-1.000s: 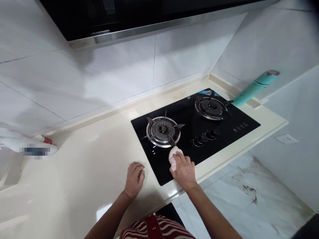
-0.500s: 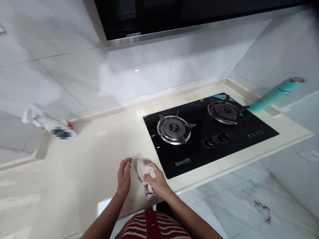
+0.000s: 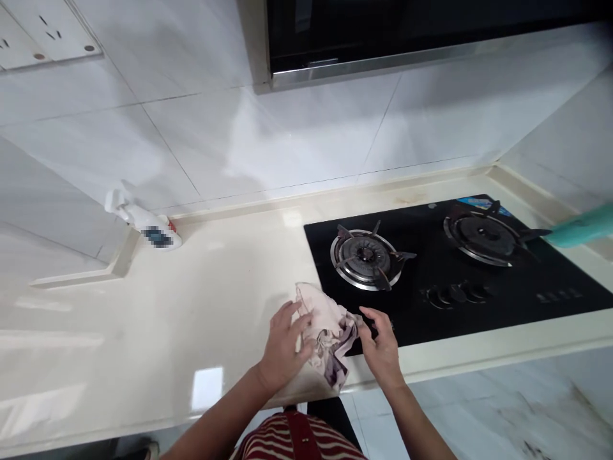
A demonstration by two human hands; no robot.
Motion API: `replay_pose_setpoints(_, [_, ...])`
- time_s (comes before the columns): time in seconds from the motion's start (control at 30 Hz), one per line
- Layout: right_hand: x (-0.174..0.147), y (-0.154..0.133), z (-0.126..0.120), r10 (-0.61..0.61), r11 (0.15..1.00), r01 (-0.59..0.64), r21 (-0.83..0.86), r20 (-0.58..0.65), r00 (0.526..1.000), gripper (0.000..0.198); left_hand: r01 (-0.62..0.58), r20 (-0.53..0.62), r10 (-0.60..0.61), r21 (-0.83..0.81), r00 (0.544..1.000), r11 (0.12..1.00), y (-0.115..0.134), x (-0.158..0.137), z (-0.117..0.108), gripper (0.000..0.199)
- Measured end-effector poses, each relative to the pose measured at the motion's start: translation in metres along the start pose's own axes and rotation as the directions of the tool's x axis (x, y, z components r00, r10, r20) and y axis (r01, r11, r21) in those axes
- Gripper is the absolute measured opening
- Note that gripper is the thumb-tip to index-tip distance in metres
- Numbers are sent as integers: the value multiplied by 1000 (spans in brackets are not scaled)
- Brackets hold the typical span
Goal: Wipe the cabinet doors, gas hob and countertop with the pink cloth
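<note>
Striped garment (image 3: 272, 441), red and cream. Left hand (image 3: 282, 351): fingers bent, thumb apart, at the left side of a cloth (image 3: 322, 314); firmness of grip cannot be told. Right hand (image 3: 383, 351): thumb and fingers parted at the cloth's right edge; pinch cannot be told. Cloth: pale pink, dark-patched, crumpled, between both hands, over the near left corner of a black cooktop (image 3: 416, 329). White spray bottle (image 3: 138, 218), near the back wall (image 3: 306, 140).
</note>
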State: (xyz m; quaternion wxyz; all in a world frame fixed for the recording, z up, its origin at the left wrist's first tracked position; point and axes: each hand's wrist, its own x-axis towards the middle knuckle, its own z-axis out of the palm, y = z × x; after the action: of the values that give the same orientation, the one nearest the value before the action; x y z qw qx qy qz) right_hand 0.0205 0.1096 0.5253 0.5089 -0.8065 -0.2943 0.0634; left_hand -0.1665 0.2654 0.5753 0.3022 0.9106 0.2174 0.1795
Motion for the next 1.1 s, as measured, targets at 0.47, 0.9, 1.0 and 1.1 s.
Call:
replay_pose_setpoints(0.47, [0,20,10,-154,956,206,-210,242,958,28,-123,115,109,117,987,986,-18,38,76,61])
replay_pose_setpoints(0.9, [68,-25,99,-212,779,509,-368,608,765,62,-104,11,106,337,994,936,-85,60,28,81])
replay_pose_setpoints(1.0, [66,-42,94,-282,850,500,-166,658,698,48,-57,10,57,375,998,925,-85,44,7,66])
replay_pose_setpoints(1.1, [51,-41,69,-347,896,445,-18,599,722,31,-8,-27,19,356,999,935,-69,33,1,34])
